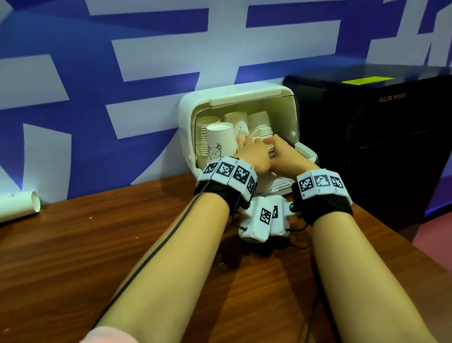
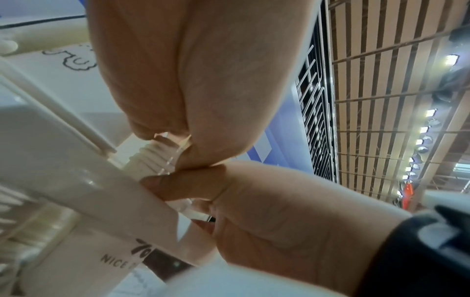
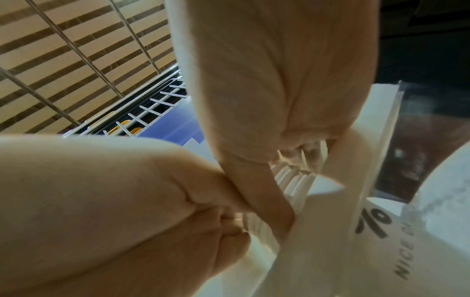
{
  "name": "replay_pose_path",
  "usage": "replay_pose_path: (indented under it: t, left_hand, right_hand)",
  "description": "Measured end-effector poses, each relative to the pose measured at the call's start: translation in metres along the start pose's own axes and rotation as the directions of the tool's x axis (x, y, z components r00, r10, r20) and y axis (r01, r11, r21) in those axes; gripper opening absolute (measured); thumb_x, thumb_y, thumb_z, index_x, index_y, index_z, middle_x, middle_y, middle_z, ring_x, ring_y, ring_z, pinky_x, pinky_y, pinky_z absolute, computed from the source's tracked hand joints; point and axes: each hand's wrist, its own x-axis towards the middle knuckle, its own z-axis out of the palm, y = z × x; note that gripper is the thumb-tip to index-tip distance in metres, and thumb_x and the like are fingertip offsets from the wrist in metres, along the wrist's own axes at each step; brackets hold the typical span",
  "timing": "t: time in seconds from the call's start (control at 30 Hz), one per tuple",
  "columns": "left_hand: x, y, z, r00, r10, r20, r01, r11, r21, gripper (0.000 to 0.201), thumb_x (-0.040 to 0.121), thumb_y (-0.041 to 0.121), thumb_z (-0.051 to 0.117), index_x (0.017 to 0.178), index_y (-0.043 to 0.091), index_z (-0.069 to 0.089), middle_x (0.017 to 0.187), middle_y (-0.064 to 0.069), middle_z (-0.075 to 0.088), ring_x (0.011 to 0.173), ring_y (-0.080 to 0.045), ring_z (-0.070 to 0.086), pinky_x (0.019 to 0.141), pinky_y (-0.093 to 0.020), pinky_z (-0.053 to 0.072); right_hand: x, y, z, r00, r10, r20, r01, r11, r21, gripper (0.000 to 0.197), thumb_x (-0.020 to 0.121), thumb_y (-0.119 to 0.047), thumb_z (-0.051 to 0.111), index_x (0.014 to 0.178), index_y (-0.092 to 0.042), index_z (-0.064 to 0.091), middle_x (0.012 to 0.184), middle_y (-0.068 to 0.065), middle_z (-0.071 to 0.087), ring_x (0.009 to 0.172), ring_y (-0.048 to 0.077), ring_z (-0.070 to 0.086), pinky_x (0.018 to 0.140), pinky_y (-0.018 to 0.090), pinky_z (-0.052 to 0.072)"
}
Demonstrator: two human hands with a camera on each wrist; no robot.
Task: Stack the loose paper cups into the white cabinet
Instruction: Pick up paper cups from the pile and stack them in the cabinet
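Paper cup stack sits inside white cabinet, front right. Left hand and right hand both grasp it. Judged light, thin-walled, crushable; hold at rolled rims, gently. Loose cups remain on table, far left.

White cabinet: small, rounded, cream-white, standing on the table against the wall, lid raised, interior open to the front. Paper cups inside: several nested stacks standing upright, plus one cup at the front left bearing a line-drawn bear. Loose paper cups: white, lying on their sides at the table's far left, well apart from the cabinet; count unclear, apparently three or four.
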Motion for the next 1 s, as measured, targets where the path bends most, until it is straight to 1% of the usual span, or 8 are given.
replay_pose_path:
  t: [0.1, 0.23, 0.47, 0.6, 0.73, 0.8, 0.9, 1.0]
  left_hand:
    - [-0.008, -0.004, -0.012, 0.995, 0.093, -0.024, -0.093, 0.996, -0.01, 0.055, 0.096, 0.003, 0.039, 0.148, -0.003, 0.021, 0.159, -0.021, 0.005, 0.148, -0.03, 0.002, 0.12, -0.037, 0.006]
    - [-0.021, -0.014, -0.027, 0.981, 0.169, -0.101, -0.181, 0.974, -0.137, 0.053, 0.097, 0.008, 0.041, 0.148, 0.002, 0.026, 0.155, -0.017, 0.026, 0.142, -0.028, 0.025, 0.115, -0.032, 0.02]
    - [-0.059, -0.055, -0.049, 0.94, 0.218, -0.261, -0.31, 0.867, -0.391, 0.038, 0.098, 0.006, 0.041, 0.132, 0.016, 0.054, 0.136, -0.001, 0.052, 0.121, -0.015, 0.05, 0.098, -0.026, 0.039]
    - [-0.091, -0.092, -0.057, 0.928, 0.119, -0.352, -0.293, 0.816, -0.497, 0.03, 0.096, 0.008, 0.048, 0.118, 0.023, 0.061, 0.127, -0.002, 0.061, 0.114, -0.018, 0.059, 0.099, -0.041, 0.048]
    - [-0.135, -0.123, -0.065, 0.912, 0.064, -0.406, -0.286, 0.809, -0.514, 0.032, 0.096, 0.009, 0.049, 0.125, 0.019, 0.06, 0.128, 0.004, 0.06, 0.109, -0.013, 0.061, 0.093, -0.028, 0.052]
    - [-0.159, -0.14, -0.068, 0.91, 0.043, -0.413, -0.277, 0.805, -0.525, 0.03, 0.097, 0.011, 0.05, 0.123, 0.02, 0.061, 0.125, 0.004, 0.062, 0.105, -0.012, 0.064, 0.086, -0.024, 0.055]
    - [-0.191, -0.161, -0.073, 0.91, -0.026, -0.413, -0.222, 0.813, -0.539, 0.024, 0.097, 0.015, 0.052, 0.113, 0.027, 0.064, 0.111, -0.001, 0.068, 0.098, -0.016, 0.067, 0.084, -0.034, 0.057]
    - [-0.227, -0.182, -0.079, 0.893, -0.106, -0.437, -0.169, 0.822, -0.544, 0.024, 0.097, 0.012, 0.05, 0.115, 0.02, 0.064, 0.103, 0.005, 0.067, 0.096, -0.015, 0.067, 0.074, -0.02, 0.054]
  right_hand:
    - [0.005, -0.003, 0.003, 0.996, 0.086, -0.032, -0.089, 0.991, -0.104, 0.067, 0.074, -0.032, 0.073, 0.134, -0.012, 0.05, 0.14, 0.015, 0.045, 0.132, 0.034, 0.041, 0.108, 0.045, 0.035]
    - [0.005, -0.011, -0.006, 0.992, 0.091, -0.085, -0.101, 0.988, -0.117, 0.082, 0.079, -0.035, 0.075, 0.146, -0.015, 0.032, 0.154, 0.014, 0.02, 0.142, 0.032, 0.017, 0.115, 0.042, 0.018]
    - [-0.006, -0.058, -0.006, 0.978, -0.049, -0.203, 0.063, 0.996, 0.064, 0.067, 0.079, -0.036, 0.074, 0.137, -0.02, 0.044, 0.139, 0.009, 0.035, 0.133, 0.027, 0.028, 0.11, 0.04, 0.029]
    - [-0.013, -0.091, 0.012, 0.96, -0.163, -0.227, 0.209, 0.958, 0.196, 0.057, 0.079, -0.032, 0.076, 0.127, -0.018, 0.051, 0.131, 0.008, 0.043, 0.127, 0.025, 0.038, 0.109, 0.04, 0.035]
    - [-0.026, -0.121, 0.038, 0.95, -0.194, -0.244, 0.278, 0.882, 0.38, 0.037, 0.079, -0.025, 0.076, 0.11, -0.019, 0.055, 0.119, 0.009, 0.055, 0.113, 0.023, 0.052, 0.1, 0.043, 0.045]
    - [-0.037, -0.138, 0.056, 0.96, -0.182, -0.214, 0.267, 0.832, 0.487, 0.028, 0.084, -0.017, 0.072, 0.106, -0.016, 0.055, 0.113, 0.012, 0.059, 0.107, 0.023, 0.057, 0.097, 0.042, 0.048]
    - [-0.057, -0.162, 0.085, 0.97, -0.222, -0.096, 0.238, 0.803, 0.546, 0.024, 0.087, -0.016, 0.069, 0.106, -0.013, 0.056, 0.112, 0.012, 0.061, 0.106, 0.022, 0.059, 0.095, 0.036, 0.049]
    - [-0.076, -0.183, 0.115, 0.97, -0.241, 0.019, 0.186, 0.794, 0.578, 0.024, 0.087, -0.015, 0.069, 0.108, -0.01, 0.057, 0.109, 0.008, 0.061, 0.101, 0.017, 0.058, 0.085, 0.027, 0.048]
